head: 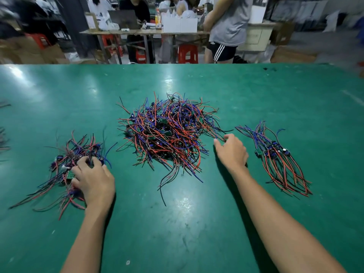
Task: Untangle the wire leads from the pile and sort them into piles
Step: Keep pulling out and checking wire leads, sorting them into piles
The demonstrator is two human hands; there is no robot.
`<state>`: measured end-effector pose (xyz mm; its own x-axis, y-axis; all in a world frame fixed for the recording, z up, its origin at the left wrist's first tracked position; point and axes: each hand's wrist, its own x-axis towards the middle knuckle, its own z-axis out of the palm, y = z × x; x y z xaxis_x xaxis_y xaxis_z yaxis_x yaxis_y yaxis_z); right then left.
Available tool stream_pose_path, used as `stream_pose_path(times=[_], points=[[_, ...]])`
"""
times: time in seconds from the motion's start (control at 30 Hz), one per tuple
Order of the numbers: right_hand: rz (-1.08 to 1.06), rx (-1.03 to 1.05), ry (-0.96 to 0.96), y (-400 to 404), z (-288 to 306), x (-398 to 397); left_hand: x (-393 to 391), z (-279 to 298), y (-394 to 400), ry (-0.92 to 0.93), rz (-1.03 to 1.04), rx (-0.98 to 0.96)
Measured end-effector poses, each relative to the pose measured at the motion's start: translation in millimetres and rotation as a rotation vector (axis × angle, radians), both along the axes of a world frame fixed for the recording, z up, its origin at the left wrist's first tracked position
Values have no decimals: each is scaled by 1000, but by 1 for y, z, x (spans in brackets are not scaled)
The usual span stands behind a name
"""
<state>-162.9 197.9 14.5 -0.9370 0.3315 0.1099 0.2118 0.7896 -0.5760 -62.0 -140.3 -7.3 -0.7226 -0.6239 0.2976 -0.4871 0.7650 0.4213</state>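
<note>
A big tangled pile (169, 131) of red, blue and black wire leads with small green boards lies in the middle of the green table (177, 223). A smaller pile (67, 154) lies at the left, and my left hand (92, 180) rests on it with fingers curled over the leads. A tidier bundle (275, 158) lies at the right. My right hand (232, 150) sits between the big pile and that bundle, its fingertips touching wire ends at the big pile's right edge. Whether it pinches a wire is unclear.
A few stray wires (4, 134) show at the table's far left edge. Beyond the table's far edge stand people (226, 30), another workbench (145, 32) with white boxes, red stools (187, 54) and cardboard boxes.
</note>
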Motion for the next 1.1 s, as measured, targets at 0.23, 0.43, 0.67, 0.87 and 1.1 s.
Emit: stream_pose_path(times=[0.23,0.43,0.67,0.87,1.1], points=[[30,258,-54,5,4,-21,5,8,12,303,-221,-150],[-33,11,37,20,6,17,8,-5,20,104,-166,-58],[69,-130,624,4,-8,90,32,27,110,368,-616,545],[606,153,854,-13,-19,133,13,26,191,105,-493,1731],[371,-317,709,-4,-17,141,10,15,177,113,-610,1786]])
